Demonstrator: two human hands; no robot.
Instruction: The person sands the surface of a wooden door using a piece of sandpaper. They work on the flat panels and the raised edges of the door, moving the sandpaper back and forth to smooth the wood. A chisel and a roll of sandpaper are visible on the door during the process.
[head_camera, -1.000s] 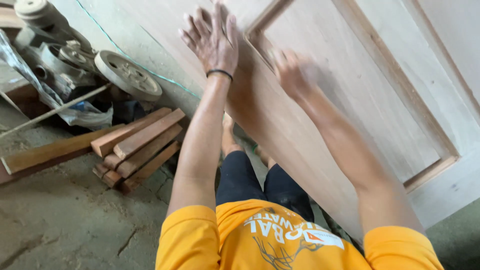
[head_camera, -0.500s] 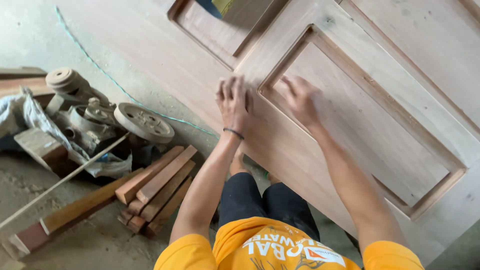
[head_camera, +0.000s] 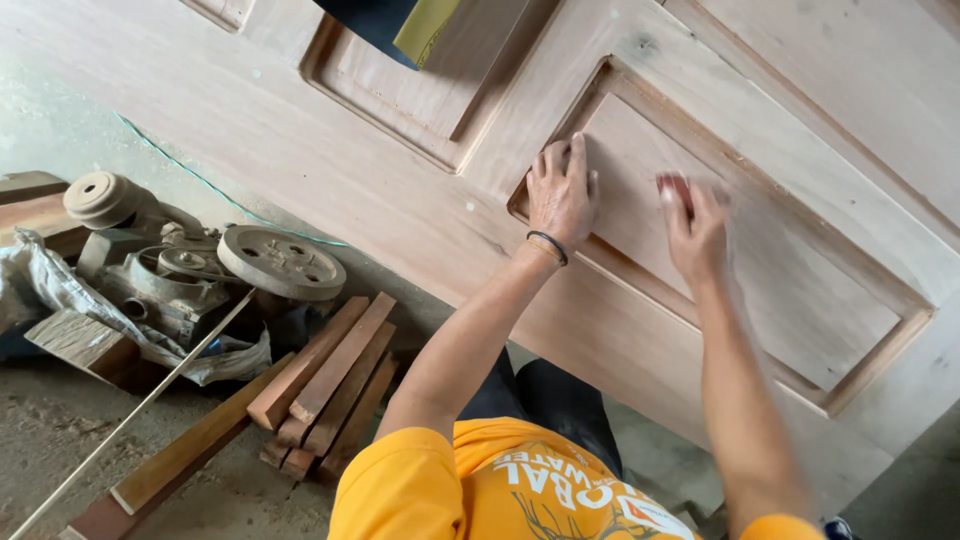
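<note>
The wooden door, pale and unfinished, leans tilted across most of the view, its lower edge near the concrete floor. A sunken rectangular panel with a raised moulded frame takes up its right half, and a second recessed panel sits higher up to the left.

On the floor to the left stands a dusty machine with a flat pulley wheel lying face-up on it, a crumpled plastic sheet beside it. Just to its right lies a small stack of reddish wood offcuts, and a longer plank runs off toward the lower left corner. A thin rod slants across the plank.

The person wears a yellow shirt and dark trousers.

The left hand, a black band on its wrist, lies flat on the panel's upper left corner, fingers together and stretched out, holding nothing. The right hand presses on the panel's face well inside the frame; it is blurred, fingers extended, with something small and reddish under the fingertips. I cannot tell what that piece is, nor whether the fingers pinch it or only press on it.
</note>
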